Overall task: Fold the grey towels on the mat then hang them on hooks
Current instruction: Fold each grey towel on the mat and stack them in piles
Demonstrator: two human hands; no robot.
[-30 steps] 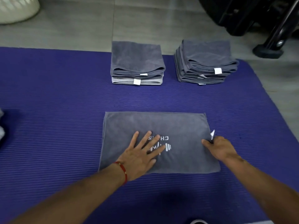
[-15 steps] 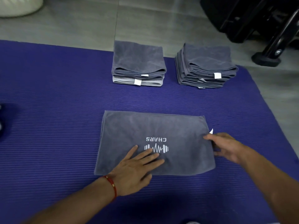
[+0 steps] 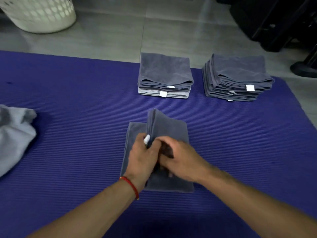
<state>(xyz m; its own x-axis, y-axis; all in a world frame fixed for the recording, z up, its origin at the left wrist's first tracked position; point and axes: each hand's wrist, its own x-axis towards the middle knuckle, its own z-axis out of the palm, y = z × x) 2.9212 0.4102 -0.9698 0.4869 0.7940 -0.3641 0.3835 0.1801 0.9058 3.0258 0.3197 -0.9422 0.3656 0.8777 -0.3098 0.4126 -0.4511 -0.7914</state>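
Now your left hand (image 3: 142,157) and right hand (image 3: 181,160) both pinch the grey towel (image 3: 169,131), half-folded on the mat (image 3: 77,117); earlier it lay flat.

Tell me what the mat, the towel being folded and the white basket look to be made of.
Mat: purple, matte, finely ribbed; probably foam or rubber, like an exercise mat.
Towel: dark grey, soft and napped, folds limply with rounded edges; likely microfibre or terry cloth, with a white sewn tag.
Basket: off-white, rigid wall pierced with regular holes, slight sheen; looks like moulded plastic.
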